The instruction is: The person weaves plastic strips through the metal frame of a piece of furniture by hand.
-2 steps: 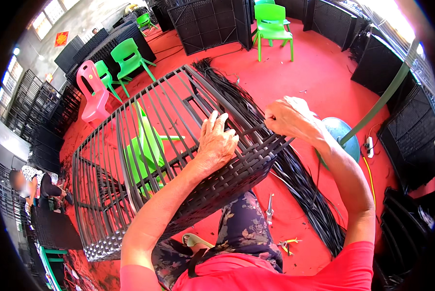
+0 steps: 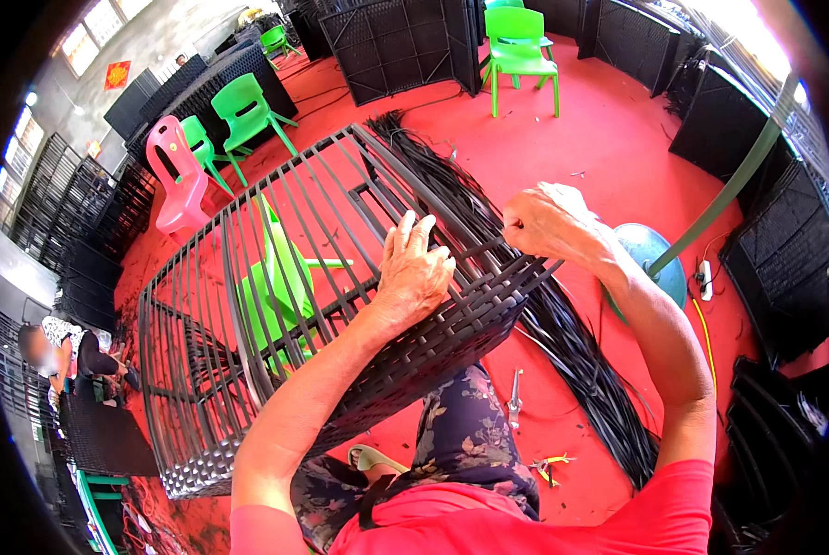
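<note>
Across the person's lap a dark metal furniture frame (image 2: 276,305) lies tilted, its near end covered in woven black rattan strips (image 2: 451,324) and its far end bare bars. On that woven band the left hand (image 2: 414,273) rests palm down, fingers (image 2: 405,231) spread and lying flat over the upright bars just above the weave; it presses rather than grasps, closed around nothing. Just to the right, the right hand (image 2: 549,222) is curled into a tight fist at the frame's upper right corner, pinching a single black strip (image 2: 484,250) that runs from the weave to the knuckles; fingers and thumb are drawn together on it. The two hands sit near each other, not touching. A long bundle of loose black strips (image 2: 544,324) lies on the red floor (image 2: 609,139) beside the frame, passing under the right forearm. Through the bare bars a green plastic chair (image 2: 285,277) shows beneath. Pliers (image 2: 549,467) and a screwdriver (image 2: 514,393) lie on the floor by the person's knee. Further back stand a pink chair (image 2: 174,180) and more green chairs (image 2: 516,46), and another person (image 2: 63,351) sits at the left edge
</note>
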`<move>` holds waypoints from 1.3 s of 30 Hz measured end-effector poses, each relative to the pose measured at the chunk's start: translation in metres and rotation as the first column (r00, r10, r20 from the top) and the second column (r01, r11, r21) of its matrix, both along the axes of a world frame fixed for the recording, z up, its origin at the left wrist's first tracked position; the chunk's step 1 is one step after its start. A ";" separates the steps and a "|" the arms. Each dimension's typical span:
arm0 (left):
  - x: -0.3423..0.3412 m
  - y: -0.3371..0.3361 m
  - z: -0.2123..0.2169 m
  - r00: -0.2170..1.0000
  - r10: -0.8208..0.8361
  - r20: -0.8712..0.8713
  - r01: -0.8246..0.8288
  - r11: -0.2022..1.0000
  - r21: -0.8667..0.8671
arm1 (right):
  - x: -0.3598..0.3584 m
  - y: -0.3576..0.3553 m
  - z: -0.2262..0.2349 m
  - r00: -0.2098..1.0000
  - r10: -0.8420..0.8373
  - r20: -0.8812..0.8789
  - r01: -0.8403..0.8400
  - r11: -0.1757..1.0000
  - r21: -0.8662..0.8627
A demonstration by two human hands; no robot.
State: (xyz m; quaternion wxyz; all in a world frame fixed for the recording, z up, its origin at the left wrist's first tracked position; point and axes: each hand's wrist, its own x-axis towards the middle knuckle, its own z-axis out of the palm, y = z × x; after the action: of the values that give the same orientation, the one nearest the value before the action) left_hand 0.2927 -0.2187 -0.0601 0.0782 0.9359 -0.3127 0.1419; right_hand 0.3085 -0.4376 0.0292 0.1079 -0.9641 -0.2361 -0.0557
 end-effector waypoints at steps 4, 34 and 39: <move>0.006 0.000 -0.005 1.000 -0.018 -0.018 0.018 1.000 -0.026 | 0.006 0.005 0.007 0.996 0.052 -0.072 -0.053 0.998 -0.019; -0.054 0.036 0.061 0.818 -0.106 -0.566 -0.356 0.679 -0.642 | -0.010 0.052 -0.015 0.744 0.446 -0.497 -0.191 0.855 0.481; -0.054 0.042 0.046 0.879 0.022 -0.476 -0.294 0.810 -0.507 | -0.005 0.045 -0.029 0.740 0.380 -0.554 -0.034 0.845 0.534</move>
State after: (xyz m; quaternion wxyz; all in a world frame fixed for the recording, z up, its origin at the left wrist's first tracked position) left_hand 0.2383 -0.1766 -0.0141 0.4090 0.9003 -0.1485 0.0147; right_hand 0.3037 -0.3929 0.0001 0.4282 -0.8299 -0.2724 0.2317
